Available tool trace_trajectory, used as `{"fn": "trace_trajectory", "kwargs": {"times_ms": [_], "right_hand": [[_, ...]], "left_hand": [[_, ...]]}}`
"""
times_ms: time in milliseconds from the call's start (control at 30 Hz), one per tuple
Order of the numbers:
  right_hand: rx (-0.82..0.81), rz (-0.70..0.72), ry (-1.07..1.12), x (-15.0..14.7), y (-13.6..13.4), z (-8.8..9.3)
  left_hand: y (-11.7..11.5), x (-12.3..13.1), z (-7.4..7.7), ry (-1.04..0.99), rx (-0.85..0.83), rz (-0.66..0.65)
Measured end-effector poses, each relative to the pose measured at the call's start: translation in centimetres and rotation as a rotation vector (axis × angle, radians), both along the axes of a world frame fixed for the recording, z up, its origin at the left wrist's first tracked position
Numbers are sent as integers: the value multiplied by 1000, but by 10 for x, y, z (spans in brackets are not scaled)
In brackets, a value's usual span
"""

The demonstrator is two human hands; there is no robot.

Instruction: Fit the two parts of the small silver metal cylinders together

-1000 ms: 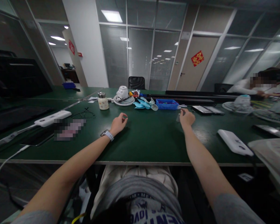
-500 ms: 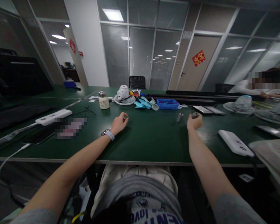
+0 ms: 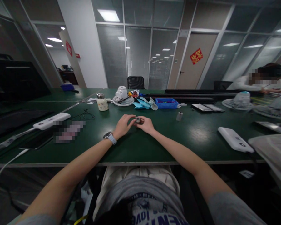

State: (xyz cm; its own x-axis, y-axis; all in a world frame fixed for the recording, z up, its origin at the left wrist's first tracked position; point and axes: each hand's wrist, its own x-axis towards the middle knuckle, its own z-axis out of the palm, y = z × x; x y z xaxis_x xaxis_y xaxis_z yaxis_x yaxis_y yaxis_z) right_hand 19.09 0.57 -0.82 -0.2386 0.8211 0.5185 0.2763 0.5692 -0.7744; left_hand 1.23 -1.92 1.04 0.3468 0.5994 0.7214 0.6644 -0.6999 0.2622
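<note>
My right hand [image 3: 146, 125] grips a small round metal part [image 3: 138, 120], its top ring showing between the fingers; the lower portion is mostly hidden. Close against it on the left is my left hand [image 3: 125, 126], wearing a watch on the wrist. Thumb and index finger are apart there, their tips at the part's left side; whether they touch it I cannot tell. Both hands are just above the green table [image 3: 135, 147]. A small metal cylinder [image 3: 179, 116] stands upright on the table, to the right of my hands.
Behind my hands are a white fan body [image 3: 122, 97], light-blue fan blades [image 3: 142, 103], a blue bin [image 3: 166, 103] and a cream bottle [image 3: 102, 103]. White power banks lie left [image 3: 51, 121] and right [image 3: 235, 139]. Another person [image 3: 245, 82] sits far right.
My right hand has moved left with the metal part, from beside the standing cylinder to my left hand. The left hand has stayed close to its place, and its fingers have opened toward the part.
</note>
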Motion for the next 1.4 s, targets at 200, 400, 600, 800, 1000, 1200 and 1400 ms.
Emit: {"fn": "trace_trajectory", "kwargs": {"times_ms": [200,400,600,800,1000,1200,1400], "right_hand": [[39,-96,-196,2,-5,-4],[32,-179,-362,1,-10,2],[36,-175,-349,1,-8,0],[27,-163,-254,4,-6,-4],[-48,-291,-206,12,-7,-1],[-44,-333,-244,16,-6,-3],[-323,-300,45,18,2,-1]], "left_hand": [[3,8,-5,58,-26,-69],[6,18,5,-28,-30,-6],[6,24,15,-133,11,11],[9,-4,11,-232,-83,138],[28,-34,-15,-70,-377,117],[32,-32,-18,23,-356,88],[26,-27,-12,16,-297,148]]}}
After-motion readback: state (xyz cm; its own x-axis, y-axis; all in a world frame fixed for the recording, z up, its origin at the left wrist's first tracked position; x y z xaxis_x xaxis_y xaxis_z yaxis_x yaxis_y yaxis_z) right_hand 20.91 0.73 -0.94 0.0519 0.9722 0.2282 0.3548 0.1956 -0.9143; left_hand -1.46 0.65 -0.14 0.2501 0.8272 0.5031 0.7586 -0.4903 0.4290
